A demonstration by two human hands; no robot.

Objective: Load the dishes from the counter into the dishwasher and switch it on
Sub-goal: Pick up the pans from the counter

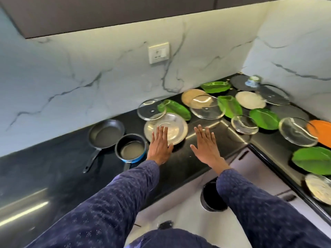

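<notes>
Dishes lie spread along a black corner counter (53,161). My left hand (160,145) is flat with straight fingers over the near edge of a steel plate (176,127). My right hand (206,147) is flat and open above bare counter, to the right of that plate, holding nothing. Left of my hands stand a black frying pan (106,134) and a blue saucepan (130,147). Behind the plate lie glass lids (151,109) (206,108) and green leaf-shaped plates (176,108) (229,106). The dishwasher is not in view.
More plates and lids run to the right: a glass lid (244,124), a green plate (264,119), an orange plate (320,130), a green plate (312,160), a steel plate (318,187). A cup (253,81) stands in the corner. A wall socket (159,52) sits above. White cabinet fronts (259,169) lie below the counter.
</notes>
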